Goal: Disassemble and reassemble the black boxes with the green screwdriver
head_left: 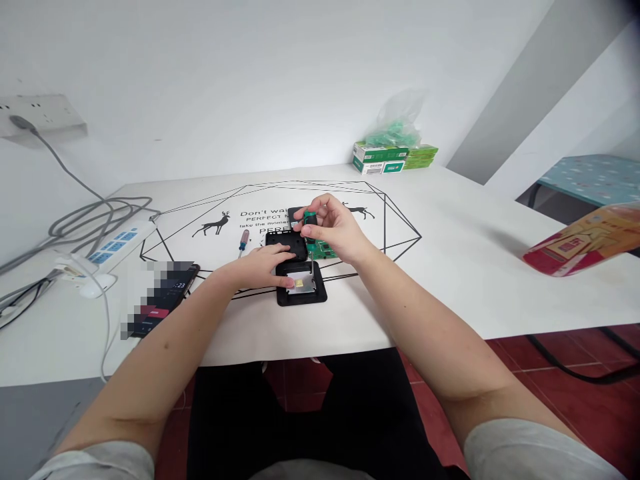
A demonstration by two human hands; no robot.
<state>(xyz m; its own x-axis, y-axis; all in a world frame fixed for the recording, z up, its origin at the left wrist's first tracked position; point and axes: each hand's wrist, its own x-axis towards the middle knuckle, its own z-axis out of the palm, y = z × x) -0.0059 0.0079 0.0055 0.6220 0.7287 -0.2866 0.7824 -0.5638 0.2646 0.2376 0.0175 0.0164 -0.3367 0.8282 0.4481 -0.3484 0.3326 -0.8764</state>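
My right hand [330, 225] is closed round a screwdriver [311, 219] with a green and black handle. Its shaft points down at the right side of a silver metal plate [306, 285] set in a black plastic casing [301, 299]. With fingers stretched out, my left hand [265, 265] rests its thumb on the plate's left side, by a pale yellow square. Its other fingers lie over a black ridged plastic cover [286, 244]. A green circuit board [324, 249] shows partly behind the screwdriver, beneath my right hand.
A second screwdriver [244, 241] lies left of the cover. At the left are a phone [167, 297], a power strip [117, 243] and coiled grey cable [75, 223]. Green and white boxes [381, 159] with a plastic bag stand against the wall. A red-orange packet [575, 247] sits far right.
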